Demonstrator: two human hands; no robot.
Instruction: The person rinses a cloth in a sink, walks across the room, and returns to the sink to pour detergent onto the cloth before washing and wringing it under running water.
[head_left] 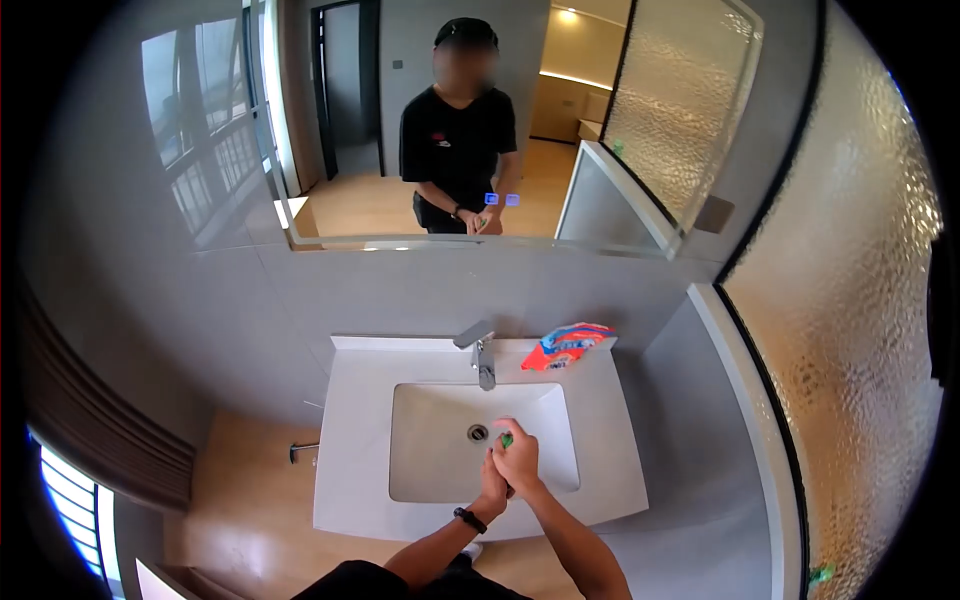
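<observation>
Both hands are pressed together above the sink basin (430,475). My right hand (517,462) is curled closed around a small green object (507,440), of which only a bit shows; its kind cannot be made out. Against the right palm, my left hand (490,488) lies from the left and below, its fingers closed and partly hidden. A dark bracelet (470,520) is on the left wrist. Just beyond the hands is the round drain (478,433). The chrome faucet (484,365) stands at the basin's back edge, and no water stream is visible from it.
A red and blue plastic packet (566,347) leans at the counter's back right. The white countertop (350,440) surrounds the basin. Above hangs a mirror (345,215) reflecting a person in black. Textured glass (870,330) rises at right; a curtain (110,420) hangs at left.
</observation>
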